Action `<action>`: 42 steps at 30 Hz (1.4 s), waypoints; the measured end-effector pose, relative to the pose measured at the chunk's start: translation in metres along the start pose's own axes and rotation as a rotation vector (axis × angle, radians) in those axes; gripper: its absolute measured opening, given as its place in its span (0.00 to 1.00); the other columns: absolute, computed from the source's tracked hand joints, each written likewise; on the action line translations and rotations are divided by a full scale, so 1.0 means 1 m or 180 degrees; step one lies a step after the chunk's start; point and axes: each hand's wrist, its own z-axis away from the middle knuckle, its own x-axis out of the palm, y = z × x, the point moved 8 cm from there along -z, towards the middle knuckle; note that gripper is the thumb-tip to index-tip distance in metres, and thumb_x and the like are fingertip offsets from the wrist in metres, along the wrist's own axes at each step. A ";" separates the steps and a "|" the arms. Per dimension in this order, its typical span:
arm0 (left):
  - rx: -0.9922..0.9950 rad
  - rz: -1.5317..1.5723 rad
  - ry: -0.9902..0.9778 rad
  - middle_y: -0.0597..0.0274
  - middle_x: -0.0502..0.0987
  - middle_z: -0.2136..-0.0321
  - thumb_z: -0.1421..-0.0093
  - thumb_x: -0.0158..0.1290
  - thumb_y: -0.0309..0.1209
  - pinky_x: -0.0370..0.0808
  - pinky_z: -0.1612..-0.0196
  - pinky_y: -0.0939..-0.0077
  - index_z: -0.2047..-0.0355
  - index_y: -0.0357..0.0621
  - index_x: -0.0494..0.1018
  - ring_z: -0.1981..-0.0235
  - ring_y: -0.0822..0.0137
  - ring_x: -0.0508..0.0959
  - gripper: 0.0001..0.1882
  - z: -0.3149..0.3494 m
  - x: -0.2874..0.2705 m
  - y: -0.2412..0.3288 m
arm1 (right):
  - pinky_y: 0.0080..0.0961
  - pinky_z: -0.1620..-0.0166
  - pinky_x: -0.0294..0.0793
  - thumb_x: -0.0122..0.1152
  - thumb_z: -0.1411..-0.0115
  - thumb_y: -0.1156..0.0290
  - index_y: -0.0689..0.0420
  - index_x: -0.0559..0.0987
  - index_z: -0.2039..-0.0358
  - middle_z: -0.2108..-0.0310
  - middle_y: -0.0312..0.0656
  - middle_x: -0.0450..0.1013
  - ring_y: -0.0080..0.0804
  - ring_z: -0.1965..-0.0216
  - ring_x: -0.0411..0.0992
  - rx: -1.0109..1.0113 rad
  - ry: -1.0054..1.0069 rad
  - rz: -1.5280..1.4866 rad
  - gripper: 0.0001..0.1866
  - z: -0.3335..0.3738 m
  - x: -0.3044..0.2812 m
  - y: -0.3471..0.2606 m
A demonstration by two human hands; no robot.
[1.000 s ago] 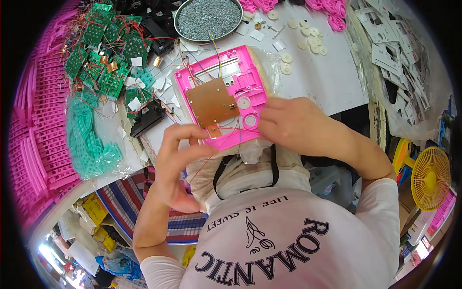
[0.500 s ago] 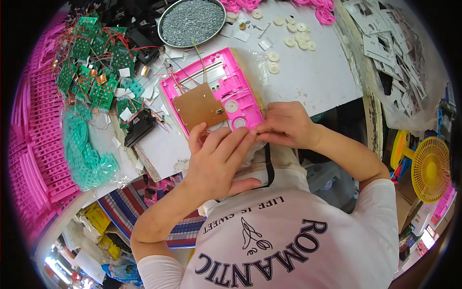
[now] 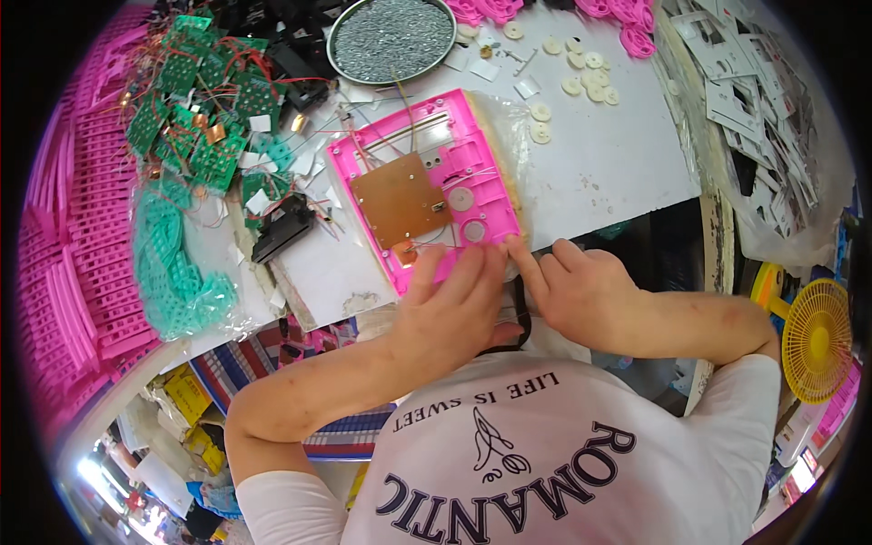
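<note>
Head view: the pink rectangular plastic housing [image 3: 498, 193], carrying a flat brown circuit board [image 3: 400, 202], lies at the near edge of the white tabletop [image 3: 627, 163]. The left hand [image 3: 454, 304] is partly open, its bent fingers touching the housing's near edge; the right hand [image 3: 581, 292] has its index finger stretched to the near right corner, the other fingers curled. Whether either hand pinches something small cannot be told. Tangled green circuit boards [image 3: 218, 162] lie left; a round metal tray [image 3: 392, 83] of small silver pieces [image 3: 391, 38] sits far.
</note>
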 end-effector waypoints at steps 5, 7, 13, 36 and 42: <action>-0.0068 0.0070 -0.0032 0.58 0.74 0.47 0.51 0.62 0.58 0.60 0.40 0.45 0.46 0.35 0.76 0.46 0.61 0.72 0.42 0.003 -0.006 -0.002 | 0.41 0.72 0.79 0.64 0.46 0.63 0.54 0.85 0.74 0.79 0.46 0.78 0.44 0.71 0.81 -0.0112 -0.0997 -0.0825 0.09 -0.075 -0.014 0.042; -0.0177 0.0252 0.0059 0.57 0.73 0.47 0.51 0.62 0.57 0.60 0.40 0.45 0.47 0.35 0.76 0.46 0.60 0.72 0.41 0.001 -0.007 -0.006 | 0.41 0.70 0.80 0.63 0.46 0.63 0.55 0.85 0.75 0.78 0.47 0.79 0.46 0.74 0.81 0.0534 0.0594 -0.1370 0.10 -0.112 -0.033 0.077; -0.0577 0.1533 0.0360 0.58 0.76 0.52 0.48 0.65 0.37 0.65 0.44 0.50 0.51 0.43 0.77 0.51 0.59 0.74 0.25 -0.003 -0.019 -0.036 | 0.43 0.69 0.78 0.63 0.44 0.59 0.59 0.81 0.78 0.79 0.50 0.77 0.50 0.74 0.79 0.1025 0.0796 -0.0699 0.15 -0.176 -0.010 0.073; -0.1725 0.2215 0.1781 0.59 0.82 0.71 0.48 0.66 0.25 0.74 0.61 0.67 0.69 0.39 0.81 0.68 0.60 0.78 0.06 -0.015 -0.015 -0.187 | 0.35 0.53 0.76 0.66 0.46 0.73 0.53 0.83 0.60 0.60 0.37 0.78 0.42 0.56 0.73 -0.0110 0.2210 -0.2017 0.12 -0.125 -0.042 0.080; -0.1850 0.2293 0.1599 0.61 0.82 0.68 0.45 0.66 0.25 0.74 0.61 0.73 0.66 0.38 0.83 0.68 0.68 0.78 0.07 -0.014 -0.011 -0.187 | 0.37 0.55 0.77 0.66 0.44 0.75 0.55 0.83 0.60 0.64 0.40 0.79 0.43 0.56 0.75 0.0118 0.2039 -0.2529 0.10 -0.144 -0.025 0.090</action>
